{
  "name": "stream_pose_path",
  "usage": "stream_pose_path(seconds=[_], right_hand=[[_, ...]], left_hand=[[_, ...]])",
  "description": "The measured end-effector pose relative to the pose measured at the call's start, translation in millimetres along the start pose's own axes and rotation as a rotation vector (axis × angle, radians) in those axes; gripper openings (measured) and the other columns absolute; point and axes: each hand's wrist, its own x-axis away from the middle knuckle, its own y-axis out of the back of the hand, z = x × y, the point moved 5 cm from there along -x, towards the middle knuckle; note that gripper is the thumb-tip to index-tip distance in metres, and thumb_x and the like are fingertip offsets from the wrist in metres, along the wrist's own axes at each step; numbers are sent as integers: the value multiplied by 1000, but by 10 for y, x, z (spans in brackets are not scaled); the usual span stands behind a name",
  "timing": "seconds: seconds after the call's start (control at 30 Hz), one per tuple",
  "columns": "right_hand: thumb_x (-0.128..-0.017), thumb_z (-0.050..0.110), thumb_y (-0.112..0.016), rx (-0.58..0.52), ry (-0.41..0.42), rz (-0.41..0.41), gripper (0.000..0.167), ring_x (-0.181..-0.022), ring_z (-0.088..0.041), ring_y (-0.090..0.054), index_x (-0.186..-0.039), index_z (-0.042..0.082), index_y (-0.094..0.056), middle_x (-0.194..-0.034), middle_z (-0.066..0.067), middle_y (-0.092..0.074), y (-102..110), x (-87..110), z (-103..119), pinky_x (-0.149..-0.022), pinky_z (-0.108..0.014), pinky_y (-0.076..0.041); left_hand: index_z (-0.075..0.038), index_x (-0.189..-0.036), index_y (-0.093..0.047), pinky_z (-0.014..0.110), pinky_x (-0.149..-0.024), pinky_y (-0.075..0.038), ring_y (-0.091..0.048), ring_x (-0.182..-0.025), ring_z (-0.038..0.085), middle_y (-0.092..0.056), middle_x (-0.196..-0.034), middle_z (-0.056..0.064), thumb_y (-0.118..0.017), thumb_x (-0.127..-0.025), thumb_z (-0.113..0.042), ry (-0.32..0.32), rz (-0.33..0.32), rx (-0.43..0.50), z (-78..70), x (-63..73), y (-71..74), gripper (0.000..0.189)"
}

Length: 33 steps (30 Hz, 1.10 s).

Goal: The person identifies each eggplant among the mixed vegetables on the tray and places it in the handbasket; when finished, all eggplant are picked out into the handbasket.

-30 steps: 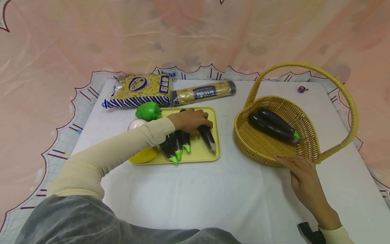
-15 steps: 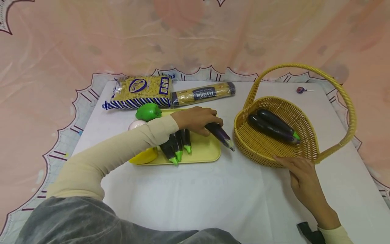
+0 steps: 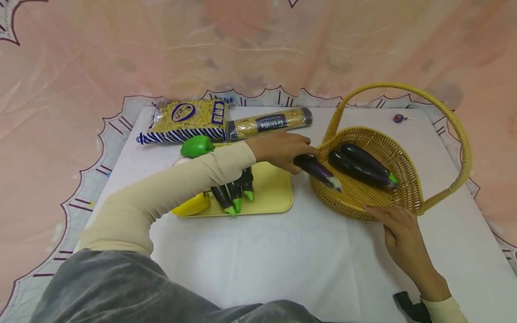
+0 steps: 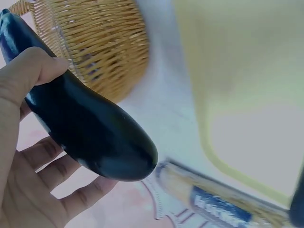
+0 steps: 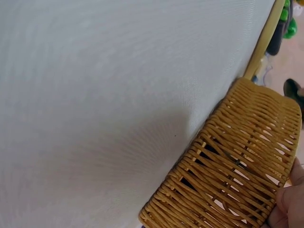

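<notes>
My left hand (image 3: 284,150) holds a dark purple eggplant (image 3: 319,171) over the left rim of the wicker basket (image 3: 329,206). In the left wrist view the thumb lies across the eggplant (image 4: 95,128), with the fingers on its other side. Two more eggplants (image 3: 361,168) lie side by side in the basket. My right hand (image 3: 404,242) grips the basket's near rim; in the right wrist view its fingertips pinch the rim at the lower right. Several eggplants with green tips (image 3: 234,195) lie on the yellow tray (image 3: 272,193), partly hidden by my left arm.
A green bell pepper (image 3: 198,146) and a yellow fruit or vegetable (image 3: 194,205) lie at the tray's left. Behind it are a pasta bag (image 3: 186,119) and a spaghetti packet (image 3: 270,122). A lollipop (image 3: 399,118) lies at the back right. The basket's tall handle (image 3: 464,148) arches above it.
My left hand has lifted the eggplant off the tray and carried it right to the basket's left rim. My right hand has stayed on the near rim.
</notes>
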Motion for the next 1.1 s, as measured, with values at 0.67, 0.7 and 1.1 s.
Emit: stream_pose_path(seconds=[0.67,0.7,1.1], right_hand=[[-75,-28,-58,-2,17,3,65,-99,-31,-57,-123,13,-70,-103,-13,-70,6,5,-14,-95,-33,-31],[-75,-27,-58,-2,20,3,65,-100,-32,-57,-124,13,-69,-104,-13,-70,8,5,-16,-95,-33,-31],[-75,-27,-58,-7,27,-12,64,-98,-31,-58,-123,13,-70,-104,-13,-71,13,-1,-33,-96,-35,-32]], left_hand=[[-28,-151,-38,31,-108,-38,-43,-132,11,-46,-147,-4,-59,-95,-43,-16,68,-103,-372,-838,321,61],[-28,-151,-39,31,-109,-37,-42,-133,10,-46,-147,-5,-60,-95,-43,-14,65,-99,-388,-875,321,61],[-30,-151,-37,27,-114,-29,-33,-139,7,-41,-151,-10,-61,-95,-39,-6,101,-95,-573,-1374,247,61]])
